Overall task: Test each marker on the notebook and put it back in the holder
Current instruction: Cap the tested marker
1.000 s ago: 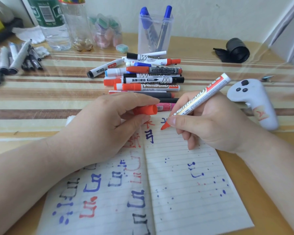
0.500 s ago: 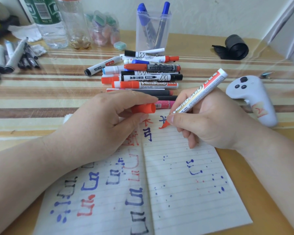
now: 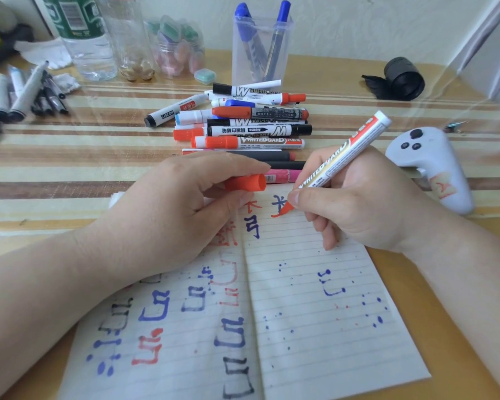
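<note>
An open lined notebook [image 3: 315, 319] lies in front of me, covered in blue, red and black test marks. My right hand [image 3: 355, 203] grips an uncapped red whiteboard marker [image 3: 344, 157], its tip touching the top of the right page. My left hand [image 3: 168, 209] rests on the left page and pinches the marker's red cap [image 3: 246, 182]. Behind the notebook lies a pile of several markers [image 3: 243, 125]. The clear plastic holder [image 3: 260, 50] stands at the back with two blue markers inside.
A white controller [image 3: 433, 168] lies to the right of my right hand. A black roll [image 3: 399, 79] sits at back right. Bottles [image 3: 90, 39] and a jar stand at back left, with several grey pens [image 3: 20, 93] at the left edge.
The red marker tip has shifted slightly on the right page, leaving a red stroke. My left hand keeps the cap in place.
</note>
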### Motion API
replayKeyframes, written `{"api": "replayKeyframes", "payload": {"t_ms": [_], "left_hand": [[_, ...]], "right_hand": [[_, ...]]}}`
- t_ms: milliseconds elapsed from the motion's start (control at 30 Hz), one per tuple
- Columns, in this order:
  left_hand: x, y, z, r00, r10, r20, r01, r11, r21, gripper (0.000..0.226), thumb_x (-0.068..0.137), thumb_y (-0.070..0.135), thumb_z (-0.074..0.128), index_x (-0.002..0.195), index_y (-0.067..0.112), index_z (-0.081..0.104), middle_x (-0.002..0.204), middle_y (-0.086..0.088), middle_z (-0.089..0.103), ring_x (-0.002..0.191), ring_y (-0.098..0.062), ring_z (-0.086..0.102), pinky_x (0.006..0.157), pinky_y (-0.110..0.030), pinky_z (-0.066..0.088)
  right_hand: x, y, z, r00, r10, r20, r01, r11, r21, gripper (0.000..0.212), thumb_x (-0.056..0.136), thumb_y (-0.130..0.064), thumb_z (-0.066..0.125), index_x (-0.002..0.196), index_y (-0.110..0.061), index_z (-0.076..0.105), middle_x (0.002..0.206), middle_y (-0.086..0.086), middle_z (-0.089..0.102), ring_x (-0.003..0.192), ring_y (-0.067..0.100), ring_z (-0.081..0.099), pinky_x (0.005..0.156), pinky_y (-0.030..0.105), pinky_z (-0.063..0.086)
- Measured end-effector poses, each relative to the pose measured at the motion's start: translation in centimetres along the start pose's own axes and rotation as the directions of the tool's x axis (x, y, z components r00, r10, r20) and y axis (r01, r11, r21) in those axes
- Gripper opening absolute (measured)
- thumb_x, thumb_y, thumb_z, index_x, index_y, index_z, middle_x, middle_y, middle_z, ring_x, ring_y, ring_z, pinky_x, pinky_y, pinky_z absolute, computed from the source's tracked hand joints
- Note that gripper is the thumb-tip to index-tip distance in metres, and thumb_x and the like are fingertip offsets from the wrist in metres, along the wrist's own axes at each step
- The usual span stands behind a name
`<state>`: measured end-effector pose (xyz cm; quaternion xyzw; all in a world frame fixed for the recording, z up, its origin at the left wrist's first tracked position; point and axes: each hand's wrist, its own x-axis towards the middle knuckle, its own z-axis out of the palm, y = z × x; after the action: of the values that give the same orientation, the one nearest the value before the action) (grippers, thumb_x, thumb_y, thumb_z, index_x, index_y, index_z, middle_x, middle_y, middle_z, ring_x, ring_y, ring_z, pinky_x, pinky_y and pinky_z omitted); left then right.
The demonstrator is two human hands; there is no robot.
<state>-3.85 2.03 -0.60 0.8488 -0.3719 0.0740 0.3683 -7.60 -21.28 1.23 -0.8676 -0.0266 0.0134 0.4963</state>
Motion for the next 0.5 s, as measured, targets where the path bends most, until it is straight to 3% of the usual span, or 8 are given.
{"api": "replayKeyframes", "payload": {"t_ms": [167, 500], "left_hand": [[0.01, -0.1, 0.05, 1.0, -0.005, 0.001, 0.005, 1.0, 0.004, 0.035, 0.093, 0.02, 0.068, 0.125, 0.034, 0.068, 0.111, 0.032, 0.064, 0.102, 0.011, 0.063, 0.086, 0.002, 0.039], [0.04, 0.03, -0.06, 1.0, 0.009, 0.005, -0.009, 1.0, 0.009, 0.035, 0.093, 0.021, 0.066, 0.126, 0.033, 0.068, 0.113, 0.033, 0.062, 0.101, 0.015, 0.061, 0.086, 0.003, 0.038]], "right_hand": [[-0.06, -0.02, 0.03, 0.999, 0.006, 0.045, -0.01, 0.996, 0.09, 0.015, 0.076, -0.014, 0.074, 0.075, -0.001, 0.066, 0.056, 0.007, 0.06, 0.047, 0.022, 0.059, 0.042, 0.032, 0.048], [-0.1, 0.08, 0.11, 0.993, -0.04, 0.108, 0.025, 0.99, 0.136, 0.011, 0.077, -0.019, 0.074, 0.075, -0.009, 0.071, 0.06, 0.006, 0.063, 0.05, 0.022, 0.058, 0.042, 0.03, 0.048]]}}
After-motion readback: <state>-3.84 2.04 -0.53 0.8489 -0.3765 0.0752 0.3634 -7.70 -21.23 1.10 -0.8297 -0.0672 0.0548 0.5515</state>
